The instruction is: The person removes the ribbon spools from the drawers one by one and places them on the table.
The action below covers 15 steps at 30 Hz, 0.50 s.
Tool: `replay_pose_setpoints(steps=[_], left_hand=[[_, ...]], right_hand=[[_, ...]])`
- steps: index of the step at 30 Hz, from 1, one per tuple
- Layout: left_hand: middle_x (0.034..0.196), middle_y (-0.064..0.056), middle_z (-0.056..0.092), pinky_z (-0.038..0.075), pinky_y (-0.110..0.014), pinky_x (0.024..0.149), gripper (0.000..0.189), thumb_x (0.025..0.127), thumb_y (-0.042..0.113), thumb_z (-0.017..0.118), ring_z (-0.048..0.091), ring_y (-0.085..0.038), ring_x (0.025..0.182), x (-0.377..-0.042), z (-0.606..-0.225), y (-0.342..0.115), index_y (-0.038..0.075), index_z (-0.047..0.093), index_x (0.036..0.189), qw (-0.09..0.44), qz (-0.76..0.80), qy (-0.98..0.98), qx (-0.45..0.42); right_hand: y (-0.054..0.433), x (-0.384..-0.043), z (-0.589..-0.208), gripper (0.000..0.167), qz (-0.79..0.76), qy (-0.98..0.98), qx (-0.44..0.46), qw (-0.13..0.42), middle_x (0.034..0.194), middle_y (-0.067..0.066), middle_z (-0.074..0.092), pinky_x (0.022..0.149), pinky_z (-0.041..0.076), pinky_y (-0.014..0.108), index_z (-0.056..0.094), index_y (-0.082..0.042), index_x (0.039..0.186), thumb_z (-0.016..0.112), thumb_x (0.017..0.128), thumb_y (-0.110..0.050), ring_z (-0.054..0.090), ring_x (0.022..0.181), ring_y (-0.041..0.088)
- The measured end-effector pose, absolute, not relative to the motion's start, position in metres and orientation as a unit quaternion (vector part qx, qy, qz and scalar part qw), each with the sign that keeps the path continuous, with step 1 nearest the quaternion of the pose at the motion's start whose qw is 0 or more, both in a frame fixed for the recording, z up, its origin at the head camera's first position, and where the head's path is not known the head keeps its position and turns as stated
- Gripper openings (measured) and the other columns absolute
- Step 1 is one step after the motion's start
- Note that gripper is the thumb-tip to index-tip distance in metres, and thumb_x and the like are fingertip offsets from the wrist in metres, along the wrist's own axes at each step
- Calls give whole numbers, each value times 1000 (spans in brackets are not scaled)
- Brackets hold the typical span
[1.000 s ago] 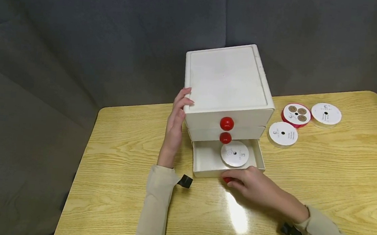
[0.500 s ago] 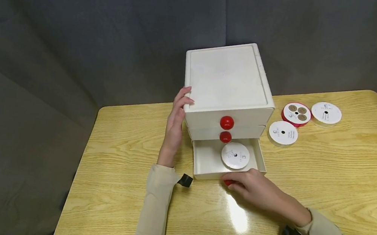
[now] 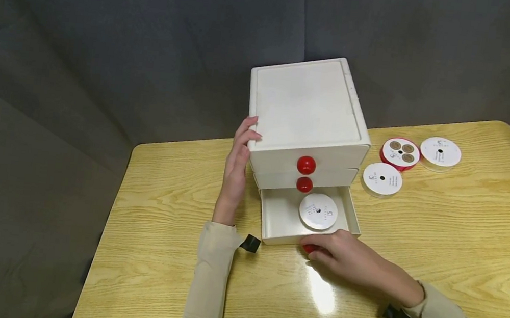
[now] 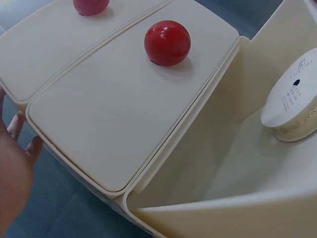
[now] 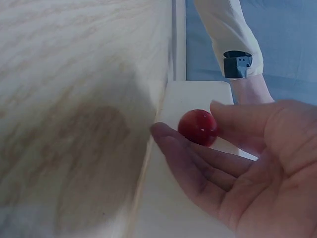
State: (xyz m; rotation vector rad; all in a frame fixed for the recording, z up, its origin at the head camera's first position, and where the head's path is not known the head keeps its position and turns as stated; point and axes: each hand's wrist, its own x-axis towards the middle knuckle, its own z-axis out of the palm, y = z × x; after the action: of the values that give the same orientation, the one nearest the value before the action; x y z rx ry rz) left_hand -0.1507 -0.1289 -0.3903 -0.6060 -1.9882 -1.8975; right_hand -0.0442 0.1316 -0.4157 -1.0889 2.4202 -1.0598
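Observation:
A white drawer unit (image 3: 306,102) with red ball knobs stands on the table, its bottom drawer (image 3: 277,215) pulled out. My left hand (image 3: 235,175) rests along the unit's left side, fingertips over the top edge; the left wrist view shows its fingers (image 4: 34,148) at that side. My right hand (image 3: 349,255) holds the bottom drawer's red knob (image 5: 197,127) between thumb and fingers. Inside that drawer a ribbon spool (image 3: 318,219) lies flat, and its cream ribbon shows in the left wrist view. The upper two drawers are closed.
Right of the unit lie three more spools: one with red ribbon (image 3: 391,154), a white-faced one (image 3: 449,156) beside it and another white-faced one (image 3: 388,187) nearer. A dark cloth (image 3: 177,59) hangs behind the wooden table (image 3: 161,221).
The bottom drawer has come slightly further out with my right hand on its knob, and the spool inside has shifted and turned a little. My left hand has stayed in place.

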Motion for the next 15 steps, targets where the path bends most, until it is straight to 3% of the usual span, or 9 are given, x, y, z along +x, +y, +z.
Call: replay_pose_setpoints(steps=[7,9,12,15], left_hand=[[158,-19,37,17,-49,125,58,105,60,39,24,-23,154,-151,-391,-129,4,53,117,165,-667,-694,-217],[158,-20,37,17,-49,125,53,105,60,39,24,-24,154,-151,-391,-129,11,56,116,165,-667,-693,-217],[158,-21,36,16,-49,125,38,105,60,39,23,-24,154,-151,-391,-128,31,61,113,166,-666,-694,-218],[158,-21,36,17,-49,125,38,105,60,39,24,-24,154,-152,-391,-129,31,61,113,167,-666,-694,-218]], right_hand=[[132,-43,-409,21,-359,834,-381,175,98,-10,70,76,59,28,71,-12,121,67,100,-11,62,81,0],[132,-43,-407,20,-353,834,-386,178,95,-12,67,74,58,27,70,-13,120,66,100,-11,59,79,0],[134,-44,-400,20,-350,834,-387,181,97,-12,68,74,58,28,71,-11,120,65,101,-13,59,80,-1],[138,-47,-388,18,-374,822,-391,177,100,-10,72,76,58,28,74,-12,118,64,103,-15,62,84,0]])
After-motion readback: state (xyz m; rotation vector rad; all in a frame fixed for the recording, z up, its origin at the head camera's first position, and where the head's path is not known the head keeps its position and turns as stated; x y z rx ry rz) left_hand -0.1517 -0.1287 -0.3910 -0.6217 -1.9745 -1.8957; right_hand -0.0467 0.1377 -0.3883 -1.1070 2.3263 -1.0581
